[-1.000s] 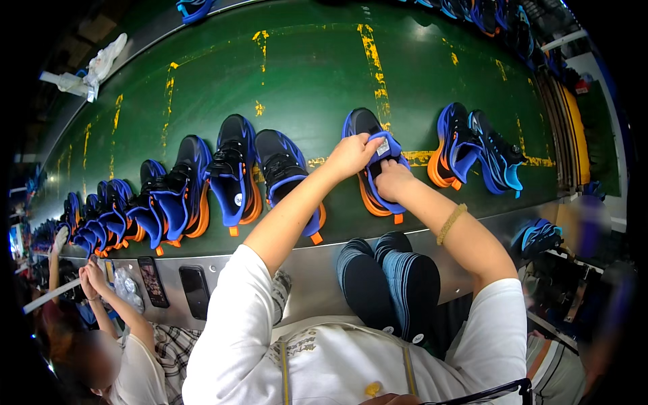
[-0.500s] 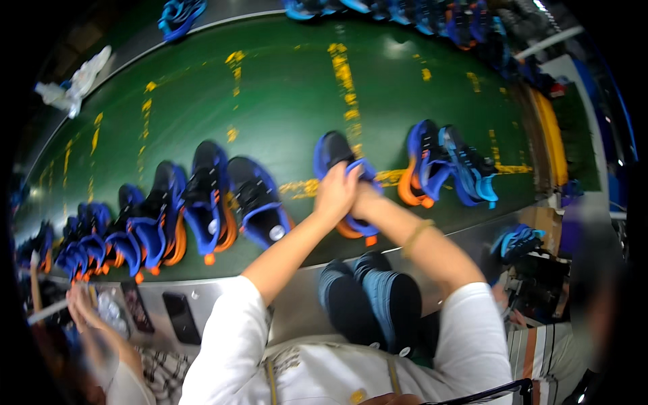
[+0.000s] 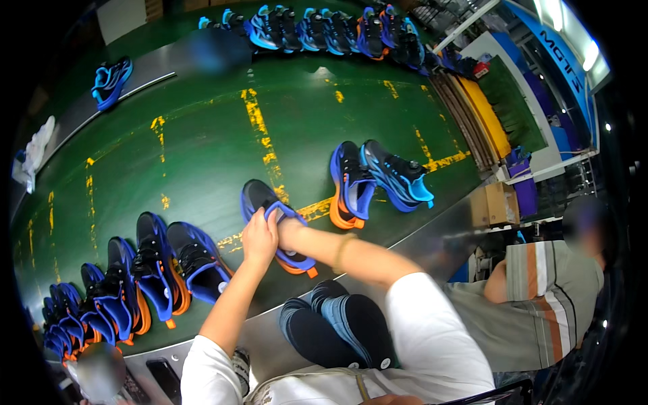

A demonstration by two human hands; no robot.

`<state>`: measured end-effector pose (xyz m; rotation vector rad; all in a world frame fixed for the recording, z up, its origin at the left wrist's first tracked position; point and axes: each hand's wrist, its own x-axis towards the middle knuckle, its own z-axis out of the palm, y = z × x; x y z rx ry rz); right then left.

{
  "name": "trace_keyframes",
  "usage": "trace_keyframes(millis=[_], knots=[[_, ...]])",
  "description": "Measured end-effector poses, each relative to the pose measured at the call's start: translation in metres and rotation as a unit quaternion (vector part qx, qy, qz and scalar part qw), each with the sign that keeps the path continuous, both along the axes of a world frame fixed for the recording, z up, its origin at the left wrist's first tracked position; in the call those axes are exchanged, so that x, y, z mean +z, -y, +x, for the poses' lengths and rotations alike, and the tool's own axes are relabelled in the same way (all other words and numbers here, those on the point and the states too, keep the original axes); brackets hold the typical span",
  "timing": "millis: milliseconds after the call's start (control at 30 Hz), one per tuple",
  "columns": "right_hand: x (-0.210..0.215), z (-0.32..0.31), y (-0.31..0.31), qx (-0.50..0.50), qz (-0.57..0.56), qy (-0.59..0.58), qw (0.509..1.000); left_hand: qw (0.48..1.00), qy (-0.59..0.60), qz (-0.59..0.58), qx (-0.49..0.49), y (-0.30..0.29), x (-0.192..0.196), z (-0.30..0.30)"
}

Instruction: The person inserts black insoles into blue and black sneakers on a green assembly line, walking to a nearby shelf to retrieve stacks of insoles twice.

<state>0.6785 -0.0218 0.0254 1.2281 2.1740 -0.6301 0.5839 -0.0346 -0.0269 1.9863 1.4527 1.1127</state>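
A black sneaker point(image 3: 258, 194) with a blue collar and an orange heel tab lies on the green work surface in front of me. My left hand point(image 3: 260, 236) has its fingers closed on the sneaker's upper near the opening. My right hand point(image 3: 290, 233) reaches into the shoe, so its fingers are hidden. Just right of it rest an orange-soled sneaker point(image 3: 351, 183) and a blue-soled sneaker point(image 3: 395, 174). To the left stands another black sneaker point(image 3: 198, 253), the nearest of a row. Black and blue insole-shaped pieces point(image 3: 337, 327) lie at the near edge before my body.
Several sneakers point(image 3: 108, 297) line the near left edge. More sneakers point(image 3: 310, 30) stand along the far side. A lone blue sneaker point(image 3: 111, 82) sits on the far metal ledge. A phone point(image 3: 164, 378) lies near left. A co-worker point(image 3: 540, 297) is at the right, beside a cardboard box point(image 3: 496, 204).
The view has swung toward the right, so the sneakers and the surface appear farther left and lower. Both hands stay at the same sneaker.
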Motion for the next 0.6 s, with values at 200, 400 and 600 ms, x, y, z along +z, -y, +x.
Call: trace_keyframes(millis=[200,400,600], knots=[[0.020,0.024,0.045,-0.017,-0.108,-0.051,0.993,0.977,0.070,-0.197,-0.045,-0.020,0.025,-0.009],[0.030,0.037,0.079,-0.094,0.096,-0.213,0.968,0.967,-0.150,-0.038,-0.203,-0.032,0.051,-0.025],[0.046,0.067,0.128,-0.193,0.071,-0.220,0.954,0.958,-0.108,-0.056,-0.258,0.004,0.071,-0.026]])
